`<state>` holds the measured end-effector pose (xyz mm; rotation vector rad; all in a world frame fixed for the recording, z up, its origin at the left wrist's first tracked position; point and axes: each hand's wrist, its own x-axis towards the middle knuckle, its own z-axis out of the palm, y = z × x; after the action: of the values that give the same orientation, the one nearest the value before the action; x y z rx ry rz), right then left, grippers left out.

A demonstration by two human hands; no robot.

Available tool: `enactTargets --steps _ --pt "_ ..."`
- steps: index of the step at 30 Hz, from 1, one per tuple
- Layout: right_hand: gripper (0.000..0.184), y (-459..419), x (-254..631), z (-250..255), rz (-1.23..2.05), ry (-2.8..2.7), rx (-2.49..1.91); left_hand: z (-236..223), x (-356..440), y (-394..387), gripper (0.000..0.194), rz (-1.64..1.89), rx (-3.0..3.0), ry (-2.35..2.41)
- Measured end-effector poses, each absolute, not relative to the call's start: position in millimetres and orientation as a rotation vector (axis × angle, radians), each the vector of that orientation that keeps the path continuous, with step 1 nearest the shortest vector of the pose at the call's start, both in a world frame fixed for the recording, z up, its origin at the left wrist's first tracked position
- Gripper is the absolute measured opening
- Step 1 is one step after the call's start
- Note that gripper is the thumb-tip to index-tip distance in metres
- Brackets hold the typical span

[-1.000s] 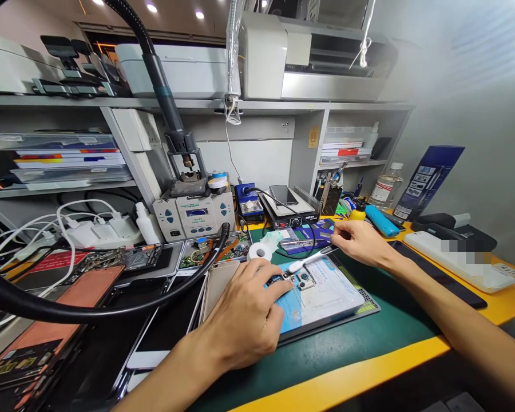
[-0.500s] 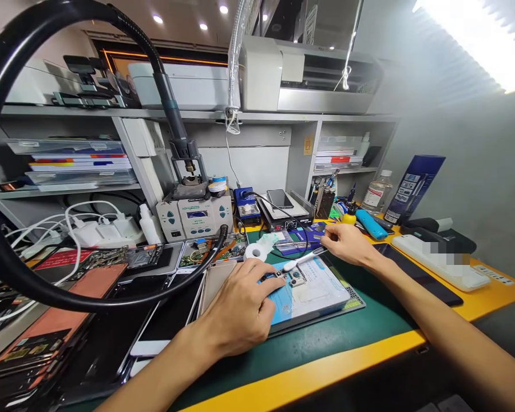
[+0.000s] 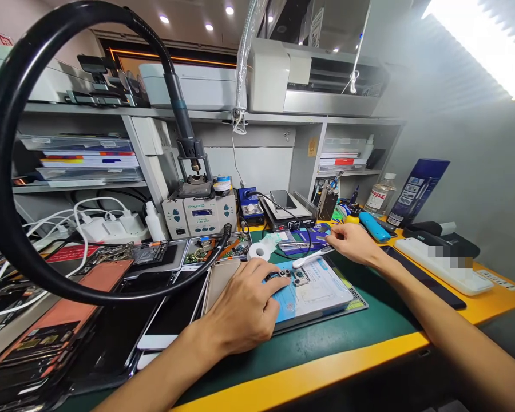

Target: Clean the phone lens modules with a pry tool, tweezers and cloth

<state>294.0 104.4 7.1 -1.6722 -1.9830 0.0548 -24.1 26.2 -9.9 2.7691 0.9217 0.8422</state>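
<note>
My left hand (image 3: 249, 306) rests on a blue and white box (image 3: 321, 289), with its thumb and fingers closed at a small dark camera module (image 3: 285, 273). Part of that module is hidden by the fingers. Beside it on the box lies another small metal-framed camera part (image 3: 300, 278). A white-handled tool (image 3: 312, 258) slants across the box's far edge, its thin grey end close to my right hand (image 3: 352, 243). The right fingers are pinched together near small flat grey pieces; whatever is between them is too small to make out.
A roll of white tape (image 3: 260, 252) stands behind the left hand. Phones and housings (image 3: 171, 317) crowd the left side, under a looping black hose (image 3: 124, 297) from the hot-air station (image 3: 201, 217). To the right lie a dark phone (image 3: 424, 280) and a white case (image 3: 442, 266).
The camera view has tilted upward and shifted a little. Both hands keep nearly the same places at the box, the left on the module and the right pinched beyond the tool.
</note>
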Motion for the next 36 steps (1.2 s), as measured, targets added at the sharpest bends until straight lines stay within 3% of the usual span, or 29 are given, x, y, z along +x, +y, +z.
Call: enactTargets --steps 36 --pt "0.032 105.2 305.6 10.9 -0.071 -2.102 -1.678 -12.8 -21.0 20.5 0.047 0.906 2.86 0.871"
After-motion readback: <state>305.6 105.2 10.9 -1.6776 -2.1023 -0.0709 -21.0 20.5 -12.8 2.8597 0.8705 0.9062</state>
